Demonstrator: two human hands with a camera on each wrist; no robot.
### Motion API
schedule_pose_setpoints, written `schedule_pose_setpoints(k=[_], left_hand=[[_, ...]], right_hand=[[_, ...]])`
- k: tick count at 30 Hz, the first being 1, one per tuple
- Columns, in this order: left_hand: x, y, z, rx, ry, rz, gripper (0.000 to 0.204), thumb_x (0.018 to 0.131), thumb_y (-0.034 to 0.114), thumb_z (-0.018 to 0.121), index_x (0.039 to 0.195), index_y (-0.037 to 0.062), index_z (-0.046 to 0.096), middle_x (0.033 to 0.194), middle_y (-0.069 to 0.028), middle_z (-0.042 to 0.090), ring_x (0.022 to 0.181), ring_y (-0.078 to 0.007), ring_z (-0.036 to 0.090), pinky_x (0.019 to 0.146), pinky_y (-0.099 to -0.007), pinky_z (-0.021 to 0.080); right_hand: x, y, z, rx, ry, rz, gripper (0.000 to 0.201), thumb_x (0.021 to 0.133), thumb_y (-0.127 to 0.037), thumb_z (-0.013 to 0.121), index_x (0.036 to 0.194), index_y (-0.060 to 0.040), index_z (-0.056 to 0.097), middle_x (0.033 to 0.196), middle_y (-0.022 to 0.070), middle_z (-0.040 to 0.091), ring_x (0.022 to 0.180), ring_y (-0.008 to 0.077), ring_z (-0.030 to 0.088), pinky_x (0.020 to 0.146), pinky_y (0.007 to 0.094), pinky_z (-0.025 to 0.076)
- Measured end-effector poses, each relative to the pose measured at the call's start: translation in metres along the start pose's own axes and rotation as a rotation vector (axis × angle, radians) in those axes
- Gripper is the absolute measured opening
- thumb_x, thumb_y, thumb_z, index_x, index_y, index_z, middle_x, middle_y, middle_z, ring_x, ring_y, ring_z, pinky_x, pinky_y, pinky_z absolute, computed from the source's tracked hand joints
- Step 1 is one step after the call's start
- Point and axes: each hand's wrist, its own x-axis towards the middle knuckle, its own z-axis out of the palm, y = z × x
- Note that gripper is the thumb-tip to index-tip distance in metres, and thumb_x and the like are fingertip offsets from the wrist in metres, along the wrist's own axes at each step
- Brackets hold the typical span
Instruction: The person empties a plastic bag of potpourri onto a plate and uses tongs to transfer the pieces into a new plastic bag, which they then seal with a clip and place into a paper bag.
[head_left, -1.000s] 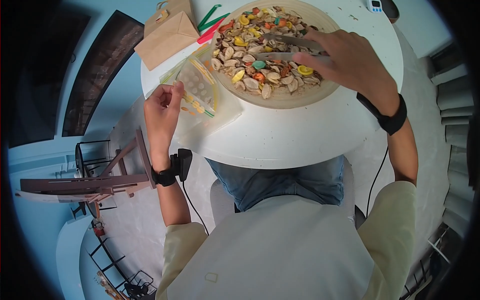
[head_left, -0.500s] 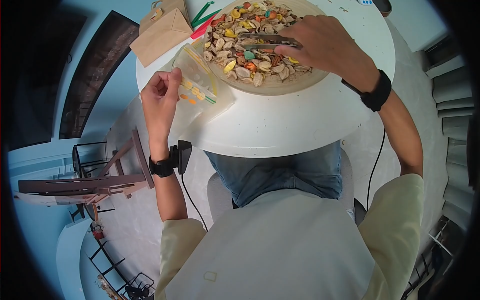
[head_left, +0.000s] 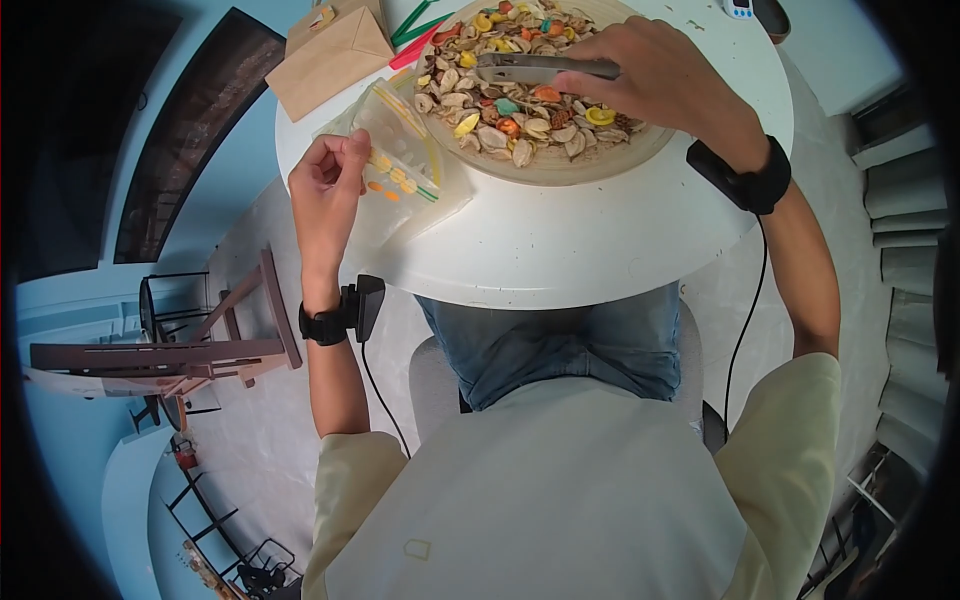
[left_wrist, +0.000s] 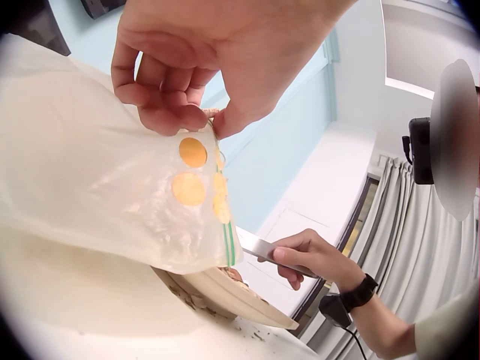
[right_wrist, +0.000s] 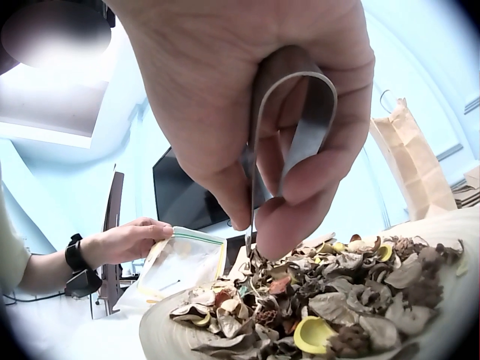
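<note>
My left hand (head_left: 335,170) pinches the top edge of a clear zip bag (head_left: 380,215) between thumb and fingers. Orange and yellow dots mark the bag, and its mouth gapes in the head view. Over a round wooden plate (head_left: 575,178), my right hand (head_left: 665,80) grips metal tongs (head_left: 545,68) near their bend. The two arms of the tongs are close together, their tips among potpourri (head_left: 510,125) of dried petals with yellow, orange and green pieces. In the right wrist view the tips are mostly hidden behind the fingers, and I cannot tell whether they hold a piece.
A brown paper bag (head_left: 330,60) lies at the left back of the white table (head_left: 520,255). Red (head_left: 415,50) and green clips (head_left: 412,22) lie between it and the plate. At the far right back sit a small white device (head_left: 738,8) and a dark dish (head_left: 773,20).
The arms of the tongs, wide apart a second ago, have come together over the potpourri. My right hand has shifted slightly. My left hand still pinches the bag in about the same place.
</note>
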Motion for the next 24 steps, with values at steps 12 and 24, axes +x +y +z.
schedule_pose_setpoints(k=[12, 24], left_hand=[[0.017, -0.006, 0.003, -0.048, 0.027, -0.075, 0.03, 0.094, 0.029, 0.064, 0.078, 0.0036, 0.062, 0.06, 0.0028, 0.053, 0.056, -0.0047, 0.047, 0.053, -0.0209, 0.037], [0.021, -0.005, 0.0, -0.05, 0.04, -0.032, 0.032, 0.094, 0.028, 0.064, 0.078, 0.0009, 0.061, 0.063, -0.0004, 0.057, 0.055, -0.0044, 0.047, 0.052, -0.0199, 0.037]], right_hand=[[0.038, -0.036, 0.058, 0.171, 0.058, -0.068, 0.043, 0.083, -0.049, 0.066, 0.087, -0.007, 0.072, 0.068, 0.0122, 0.062, 0.069, 0.0307, 0.064, 0.067, 0.0405, 0.051], [-0.023, 0.031, 0.022, 0.062, -0.028, 0.336, 0.054, 0.09, -0.053, 0.059, 0.107, -0.0023, 0.068, 0.072, 0.0125, 0.067, 0.06, 0.0221, 0.062, 0.06, 0.0344, 0.047]])
